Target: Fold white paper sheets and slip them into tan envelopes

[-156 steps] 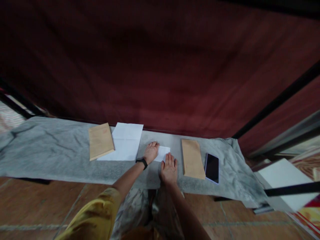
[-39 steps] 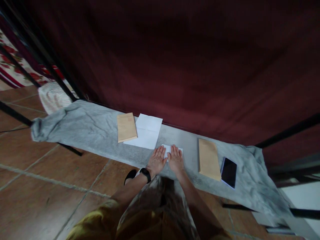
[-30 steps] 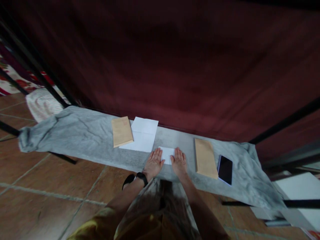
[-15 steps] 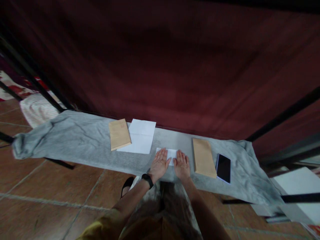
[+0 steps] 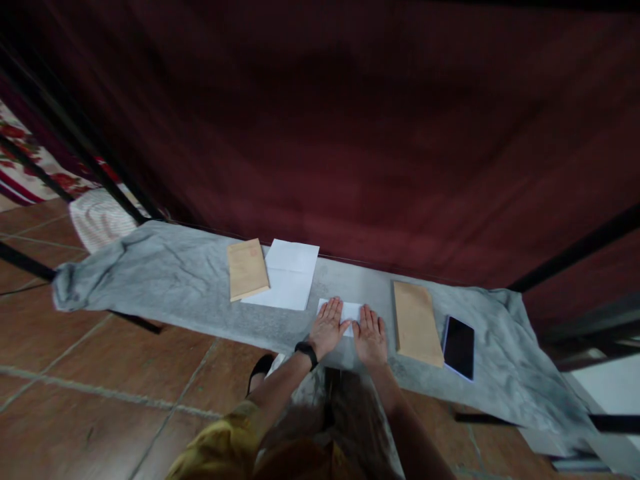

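A small folded white paper [image 5: 351, 311] lies flat on the grey cloth close to the near edge of the narrow table. On its left part rests my left hand [image 5: 327, 327], palm down with fingers stretched out and a black band on the wrist. Flat on the paper's right part is my right hand [image 5: 371, 337], its fingers also extended. Between the two thumbs a strip of the paper shows; the rest is covered by the hands. Right of my right hand lies a stack of brown envelopes [image 5: 416, 323].
A phone [image 5: 459, 348] lies dark-screened beside the brown stack. To the left, another brown envelope [image 5: 247, 270] overlaps white sheets [image 5: 290, 273]. Grey cloth [image 5: 175, 273] covers the table, wrinkled at both ends. A dark red curtain [image 5: 340, 167] hangs behind, with black metal bars [image 5: 575, 250] at the sides.
The whole view has shifted slightly, so things appear a little further right. Both hands stay flat on the folded paper, with little visible movement.
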Demonstrator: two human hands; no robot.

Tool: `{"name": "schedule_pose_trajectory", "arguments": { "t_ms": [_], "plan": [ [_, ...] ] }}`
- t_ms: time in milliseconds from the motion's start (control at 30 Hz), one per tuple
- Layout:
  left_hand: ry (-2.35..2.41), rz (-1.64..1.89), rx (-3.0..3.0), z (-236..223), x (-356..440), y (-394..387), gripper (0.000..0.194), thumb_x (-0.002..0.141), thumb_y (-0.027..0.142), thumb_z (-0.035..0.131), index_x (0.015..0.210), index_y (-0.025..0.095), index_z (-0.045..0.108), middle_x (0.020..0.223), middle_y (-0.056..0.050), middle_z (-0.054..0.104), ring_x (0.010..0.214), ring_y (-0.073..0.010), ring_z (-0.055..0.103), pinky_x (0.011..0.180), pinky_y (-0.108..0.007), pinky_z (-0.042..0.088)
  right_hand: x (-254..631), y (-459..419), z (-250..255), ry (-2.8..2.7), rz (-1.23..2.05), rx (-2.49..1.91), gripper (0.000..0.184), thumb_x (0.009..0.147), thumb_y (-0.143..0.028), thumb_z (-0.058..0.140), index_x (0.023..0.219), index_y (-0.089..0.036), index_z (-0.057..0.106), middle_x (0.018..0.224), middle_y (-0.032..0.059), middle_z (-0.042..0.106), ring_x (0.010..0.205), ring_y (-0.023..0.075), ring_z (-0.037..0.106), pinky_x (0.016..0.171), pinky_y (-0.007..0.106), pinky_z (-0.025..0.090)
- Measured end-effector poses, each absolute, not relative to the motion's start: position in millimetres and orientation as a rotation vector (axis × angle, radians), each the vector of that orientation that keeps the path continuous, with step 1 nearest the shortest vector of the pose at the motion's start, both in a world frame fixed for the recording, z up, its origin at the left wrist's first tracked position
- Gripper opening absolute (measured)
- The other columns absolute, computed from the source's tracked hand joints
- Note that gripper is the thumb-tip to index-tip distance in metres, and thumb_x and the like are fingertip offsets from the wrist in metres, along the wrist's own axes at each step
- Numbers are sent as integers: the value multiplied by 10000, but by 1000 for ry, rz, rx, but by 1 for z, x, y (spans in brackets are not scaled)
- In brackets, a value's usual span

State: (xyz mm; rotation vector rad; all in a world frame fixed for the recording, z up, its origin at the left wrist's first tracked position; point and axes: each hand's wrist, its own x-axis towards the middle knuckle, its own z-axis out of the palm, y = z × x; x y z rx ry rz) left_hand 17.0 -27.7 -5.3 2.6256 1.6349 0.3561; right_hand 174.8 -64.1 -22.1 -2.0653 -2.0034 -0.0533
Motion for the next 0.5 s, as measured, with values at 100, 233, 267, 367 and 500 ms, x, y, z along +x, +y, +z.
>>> {"name": "schedule_pose_trajectory", "arguments": {
  "t_ms": [100, 233, 267, 367, 500],
  "plan": [
    [1690, 398, 2620, -7, 6, -33, 666, 1062, 482, 248, 1556, 49, 358, 1610, -189, 392, 1539, -252, 291, 1256, -443, 262, 175, -65, -21, -2000, -48, -2073, 584, 1048, -344, 267, 1581, -122, 362, 1626, 119, 386, 1493, 262, 365, 1241, 484, 212],
    [1705, 464, 2640, -7, -9, -45, 639, 1055, 455, 275, 1562, 73, 352, 1594, -180, 425, 1529, -268, 315, 1252, -490, 262, 174, -65, -20, -1994, -35, -2089, 582, 1051, -349, 278, 1577, -117, 369, 1630, 114, 380, 1508, 260, 341, 1247, 467, 198],
    [1694, 471, 2648, -5, -14, -47, 623, 1055, 448, 284, 1549, 80, 380, 1589, -173, 437, 1528, -269, 318, 1254, -491, 258, 174, -65, -20, -1991, -35, -2089, 582, 1053, -356, 278, 1578, -122, 369, 1633, 110, 376, 1510, 259, 337, 1248, 464, 196],
    [1730, 522, 2616, 5, -41, -44, 550, 1058, 411, 298, 1506, 133, 454, 1591, -128, 453, 1533, -264, 307, 1261, -496, 238, 174, -65, -21, -1991, -44, -2089, 585, 1058, -368, 264, 1581, -126, 365, 1641, 101, 360, 1510, 264, 337, 1250, 469, 190],
    [2278, 672, 2124, 31, -107, -15, 542, 1050, 387, 326, 1517, 122, 396, 1638, -171, 354, 1541, -292, 268, 1226, -482, 288, 174, -66, -22, -2001, -32, -2096, 590, 1053, -361, 270, 1580, -112, 362, 1647, 98, 346, 1512, 273, 333, 1254, 474, 178]
  ]
}}
